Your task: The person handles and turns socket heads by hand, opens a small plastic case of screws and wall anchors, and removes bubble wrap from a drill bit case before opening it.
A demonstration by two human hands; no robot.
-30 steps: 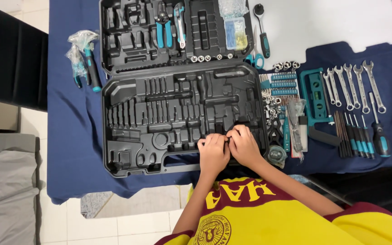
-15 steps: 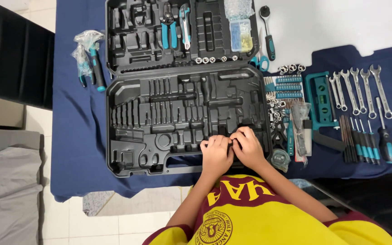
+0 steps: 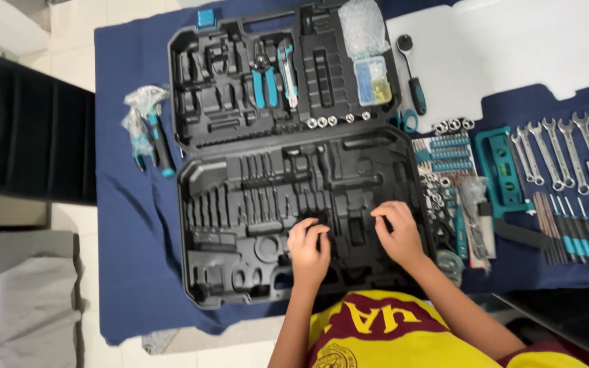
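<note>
A black moulded tool case lies open on a blue cloth (image 3: 131, 238). Both my hands rest on its lower tray (image 3: 240, 204), whose slots look mostly empty. My left hand (image 3: 310, 249) has its fingers curled down onto the tray near the middle; whether it pinches anything is hidden. My right hand (image 3: 398, 235) lies a little to the right, fingers spread on the tray near its right edge, holding nothing I can see. The upper tray (image 3: 226, 82) holds teal-handled pliers (image 3: 265, 85), several sockets and a small box of parts (image 3: 373, 78).
Right of the case lie bit strips (image 3: 444, 153), a teal level (image 3: 499, 170), a row of wrenches (image 3: 560, 153), screwdrivers (image 3: 570, 235) and a ratchet (image 3: 410, 75) on a white sheet (image 3: 512, 48). Wrapped tools (image 3: 148, 133) lie left of it. Further left stands a black chair (image 3: 28, 136).
My hands were pressed together at one spot on the lower tray; now they have moved apart, the right one shifting right. The view has closed in on the case.
</note>
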